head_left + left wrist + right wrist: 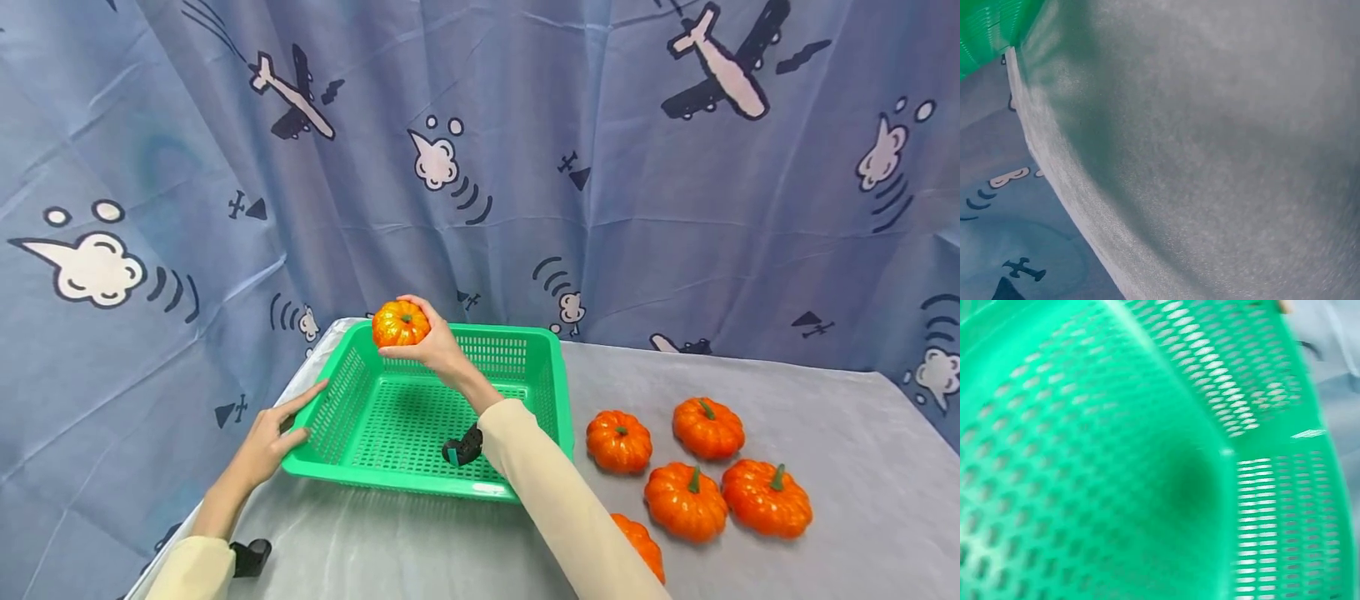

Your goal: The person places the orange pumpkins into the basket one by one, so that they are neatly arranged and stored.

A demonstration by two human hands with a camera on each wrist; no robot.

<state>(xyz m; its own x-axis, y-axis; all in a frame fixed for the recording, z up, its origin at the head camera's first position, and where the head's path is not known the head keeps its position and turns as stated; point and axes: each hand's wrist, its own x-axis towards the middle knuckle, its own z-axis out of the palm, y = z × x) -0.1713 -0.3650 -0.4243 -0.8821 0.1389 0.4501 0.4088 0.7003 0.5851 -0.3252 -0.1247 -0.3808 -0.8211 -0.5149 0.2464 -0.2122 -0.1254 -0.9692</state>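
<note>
Five orange pumpkins lie on the table's right-hand part: a back-left pumpkin [618, 442] just beside the basket's right wall, a back-right pumpkin [708, 430] nearest the table's back-right corner, a front-middle pumpkin [686, 504], a front-right pumpkin [767, 500], and a foremost pumpkin [640, 546] partly hidden by the right sleeve [558, 487]. One more, the held pumpkin [401, 323], is in the right hand [437, 345], whose thumb and fingers curve round its side with the green stem showing. In the head view it appears over the back-left corner of the green basket [390, 478], which stands near the left edge of the table [352, 550]; whether it touches the rim cannot be told.

The left hand [272, 437] has index finger and thumb spread, both reaching to the basket near its front-left corner; it seems to steady the basket rather than grasp it firmly. Neither wrist view shows enough to settle how hard it presses; the right one looks down into the basket's slotted walls and floor.

The step in hand looks like putting a pumpkin into the basket, with the placing not yet done. As I judge it, the next move calls for lowering the fruit inside the back-left corner, clear of the rim, then loosening the grip while the other hand keeps the basket steady.
</note>
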